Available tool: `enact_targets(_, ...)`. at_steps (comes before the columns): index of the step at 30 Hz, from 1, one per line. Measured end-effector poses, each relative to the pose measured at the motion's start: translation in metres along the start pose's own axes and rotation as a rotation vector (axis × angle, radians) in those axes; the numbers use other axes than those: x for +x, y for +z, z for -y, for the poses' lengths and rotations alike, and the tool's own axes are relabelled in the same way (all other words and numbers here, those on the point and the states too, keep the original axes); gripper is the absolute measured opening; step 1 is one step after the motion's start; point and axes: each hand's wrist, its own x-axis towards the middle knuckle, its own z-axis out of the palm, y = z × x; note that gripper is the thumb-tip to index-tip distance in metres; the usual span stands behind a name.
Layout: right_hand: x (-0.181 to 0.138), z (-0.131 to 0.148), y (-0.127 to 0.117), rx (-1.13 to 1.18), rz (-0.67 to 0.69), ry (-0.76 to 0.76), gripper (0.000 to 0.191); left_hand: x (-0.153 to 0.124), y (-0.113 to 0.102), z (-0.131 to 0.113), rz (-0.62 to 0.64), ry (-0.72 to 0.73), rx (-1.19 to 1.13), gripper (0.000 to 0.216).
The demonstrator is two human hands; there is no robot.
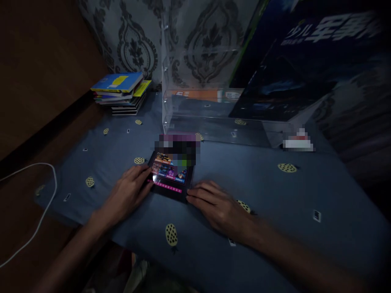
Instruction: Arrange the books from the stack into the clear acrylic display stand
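Note:
A dark, flat, book-shaped item (168,192) with small colour pictures and a pink strip of text lies on the blue patterned cloth (128,252). Its far part is blurred by pixels, so whether it is a book or a box cannot be told. My left hand (130,189) is closed on its left edge, the thumb near the lower left corner. At the lower right corner, the fingers of my right hand (215,203) are bent together against the side. Both hands rest low, close to the cloth.
Behind the item stands a clear plastic rack (214,130); large dark books (284,81) lean in it at the right. A stack of books (122,93) sits at the back left. Next to the rack is a pixelated white object (298,143). A white cable (50,203) curves at the left.

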Motion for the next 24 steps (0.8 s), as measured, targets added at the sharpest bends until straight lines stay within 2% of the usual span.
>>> enact_targets(8,0.002,0.0,0.0,0.012,-0.039,-0.015,0.027,0.064,0.006,0.024,0.11,0.066,0.019,0.034)
enact_targets(13,0.0,-0.002,0.001,0.025,-0.042,0.01,0.024,0.099,0.017,0.032,0.082,0.053,0.026,0.032)
enact_targets(20,0.0,-0.005,-0.001,0.028,-0.035,0.142,0.028,0.103,0.046,0.035,-0.14,0.034,0.071,0.034)
enact_targets(24,0.0,-0.006,0.0,0.024,-0.03,0.167,0.028,0.099,0.052,0.038,-0.191,0.074,0.04,0.033)
